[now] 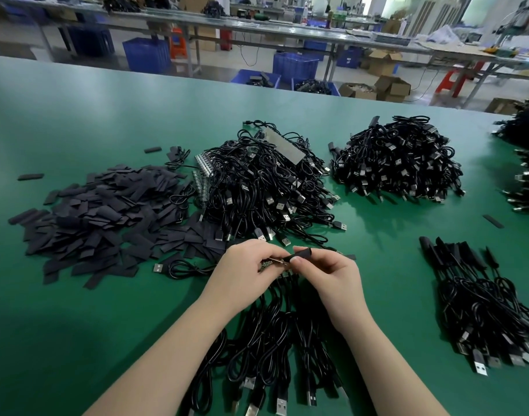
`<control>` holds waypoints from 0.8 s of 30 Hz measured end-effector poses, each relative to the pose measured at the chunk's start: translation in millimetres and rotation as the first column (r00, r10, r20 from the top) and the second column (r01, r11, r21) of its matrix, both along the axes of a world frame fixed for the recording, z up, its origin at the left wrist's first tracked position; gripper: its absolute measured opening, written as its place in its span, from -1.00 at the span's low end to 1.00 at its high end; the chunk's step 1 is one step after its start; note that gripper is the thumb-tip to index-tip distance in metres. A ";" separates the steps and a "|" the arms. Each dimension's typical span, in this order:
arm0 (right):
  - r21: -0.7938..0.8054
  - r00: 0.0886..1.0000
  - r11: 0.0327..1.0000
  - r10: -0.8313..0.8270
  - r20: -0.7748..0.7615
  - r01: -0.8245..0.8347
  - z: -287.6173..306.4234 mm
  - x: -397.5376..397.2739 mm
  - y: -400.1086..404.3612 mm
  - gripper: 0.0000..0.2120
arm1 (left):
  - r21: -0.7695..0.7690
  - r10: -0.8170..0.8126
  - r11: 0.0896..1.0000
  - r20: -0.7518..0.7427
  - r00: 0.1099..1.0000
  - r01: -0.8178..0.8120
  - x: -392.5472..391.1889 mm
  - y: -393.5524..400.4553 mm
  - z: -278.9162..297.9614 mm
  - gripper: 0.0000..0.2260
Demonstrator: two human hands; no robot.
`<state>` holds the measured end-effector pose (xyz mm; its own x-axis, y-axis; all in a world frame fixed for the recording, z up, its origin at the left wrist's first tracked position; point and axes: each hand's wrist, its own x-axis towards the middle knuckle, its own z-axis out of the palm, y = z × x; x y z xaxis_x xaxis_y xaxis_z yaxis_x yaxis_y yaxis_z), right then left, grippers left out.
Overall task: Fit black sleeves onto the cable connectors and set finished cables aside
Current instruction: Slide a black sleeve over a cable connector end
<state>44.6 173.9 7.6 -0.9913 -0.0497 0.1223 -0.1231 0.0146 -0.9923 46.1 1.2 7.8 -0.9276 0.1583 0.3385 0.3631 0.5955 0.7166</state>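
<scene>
The left hand (242,265) pinches a small connector end (272,262) between thumb and fingertips, holding it level so its tip faces right. The right hand (326,268) pinches a black sleeve (302,253) between thumb and forefinger, mouth toward the connector; the two seem to be just meeting, though the fingers hide the joint, so I cannot tell how far the sleeve is on. Both hands work low over the green surface (107,310), probably so the cable's slack can lie below them among the loose cables (266,340) fanned toward the near edge.

The supply sits within reach: a heap of flat sleeves (92,223) to the left, an unsleeved cable pile (266,187) straight ahead, a second pile (398,160) farther right. A smaller bundle (482,298) with sleeved tips lies to the right, likely the finished lot.

Bare green between the right hand and that bundle gives a free path for setting a cable aside. The far edge of the surface lies well beyond the piles.
</scene>
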 end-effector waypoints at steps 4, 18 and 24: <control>-0.025 1.000 1.000 -0.001 0.004 0.001 -1.3 -0.1 -0.8 -0.77 | 0.001 -0.005 1.000 0.024 1.000 0.005 0.1 0.0 -1.0 -0.84; -0.124 0.993 0.989 -0.076 0.089 0.087 -4.1 -2.8 2.7 -0.84 | 0.019 0.041 0.999 -0.066 0.997 -0.040 -0.4 -2.5 -1.9 -0.83; -0.158 0.994 0.982 -0.092 0.060 0.101 -1.0 -0.1 1.5 -0.88 | 0.089 0.093 0.992 0.019 0.995 -0.095 1.4 -2.2 -2.9 -0.78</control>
